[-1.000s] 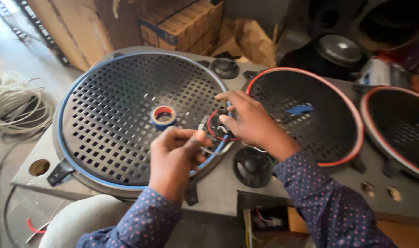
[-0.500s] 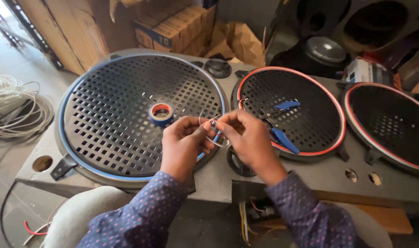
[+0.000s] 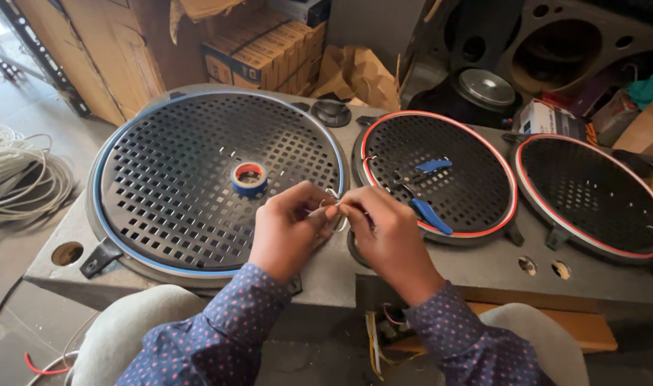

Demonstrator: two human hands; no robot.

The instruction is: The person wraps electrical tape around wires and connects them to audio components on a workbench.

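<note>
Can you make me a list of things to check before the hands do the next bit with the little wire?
1. Both hands on the wire: left hand and right hand meet fingertip to fingertip on a thin pale wire. Ok.
2. Wire ends joined or loose: too small and hidden by fingers. Cannot tell.
3. Cutting tool within reach: blue-handled pliers lie on the middle red-rimmed grille, beside the right hand. Ok.
4. Tape nearby: blue tape roll sits on the big blue-rimmed grille, near the left hand. Ok.
5. Loose wires below the cabinet's front edge: hanging untidily. Not ok.
</note>
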